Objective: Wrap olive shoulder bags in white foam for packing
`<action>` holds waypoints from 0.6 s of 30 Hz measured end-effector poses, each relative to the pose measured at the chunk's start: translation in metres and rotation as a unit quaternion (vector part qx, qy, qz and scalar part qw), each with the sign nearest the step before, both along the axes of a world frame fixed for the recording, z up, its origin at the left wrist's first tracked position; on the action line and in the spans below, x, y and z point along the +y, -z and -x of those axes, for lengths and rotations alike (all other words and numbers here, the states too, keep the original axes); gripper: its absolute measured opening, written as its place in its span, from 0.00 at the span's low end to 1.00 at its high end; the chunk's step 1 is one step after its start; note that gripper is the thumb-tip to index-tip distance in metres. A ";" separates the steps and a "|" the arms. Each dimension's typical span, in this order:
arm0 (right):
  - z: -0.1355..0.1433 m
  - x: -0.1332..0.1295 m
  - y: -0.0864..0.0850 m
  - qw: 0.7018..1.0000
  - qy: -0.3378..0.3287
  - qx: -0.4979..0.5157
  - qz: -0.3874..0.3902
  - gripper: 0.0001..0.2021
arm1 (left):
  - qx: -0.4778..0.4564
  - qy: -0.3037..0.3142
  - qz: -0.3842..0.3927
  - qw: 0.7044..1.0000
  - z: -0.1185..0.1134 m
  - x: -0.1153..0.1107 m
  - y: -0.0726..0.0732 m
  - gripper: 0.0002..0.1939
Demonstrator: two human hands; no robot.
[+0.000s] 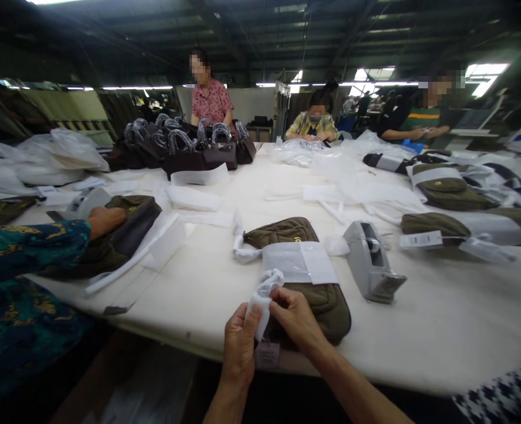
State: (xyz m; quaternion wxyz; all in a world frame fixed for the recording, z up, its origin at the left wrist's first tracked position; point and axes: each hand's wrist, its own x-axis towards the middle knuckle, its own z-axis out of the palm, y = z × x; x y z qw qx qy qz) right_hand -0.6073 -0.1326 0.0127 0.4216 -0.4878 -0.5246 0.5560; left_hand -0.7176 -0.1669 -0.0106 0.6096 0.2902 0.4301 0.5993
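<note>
**Both hands pinching white wrap at the near table edge**

The olive quilted bag (307, 277) lies at the near edge of the white table (441, 330), its lower end just over the lip. Bare tabletop lies open to its left, while a grey tape dispenser (372, 262) stands near on its right. The left hand (239, 344) and right hand (296, 321) are both closed in a pinch on a crumpled strip of white wrapping (264, 297) (thin tissue or foam, hard to tell), which rises from the bag. A smooth white paper band (298, 263) crosses the bag's soft, padded middle. A co-worker's hand (105, 221) rests on another bag (125, 232) well to the left.
</note>
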 end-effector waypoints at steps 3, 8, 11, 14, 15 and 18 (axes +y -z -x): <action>-0.001 -0.005 -0.005 0.978 -0.063 0.149 0.135 0.12 | 0.041 0.004 0.003 0.999 -0.001 0.001 0.001 0.14; -0.004 -0.001 -0.008 0.981 -0.103 0.133 0.092 0.18 | 0.165 0.004 -0.020 0.986 0.001 -0.001 -0.008 0.15; -0.001 0.005 -0.007 0.982 -0.086 0.150 0.071 0.18 | 0.204 0.000 -0.038 0.978 0.004 -0.005 -0.013 0.16; 0.001 0.010 -0.009 0.987 -0.064 0.147 0.020 0.16 | 0.245 0.004 -0.033 0.969 0.005 -0.007 -0.013 0.19; 0.002 0.011 -0.009 0.988 -0.056 0.143 0.008 0.15 | 0.258 0.007 -0.027 0.966 0.005 -0.006 -0.012 0.18; 0.003 0.010 -0.008 0.988 -0.010 0.152 0.001 0.15 | 0.279 0.023 -0.022 0.960 0.002 -0.004 -0.012 0.17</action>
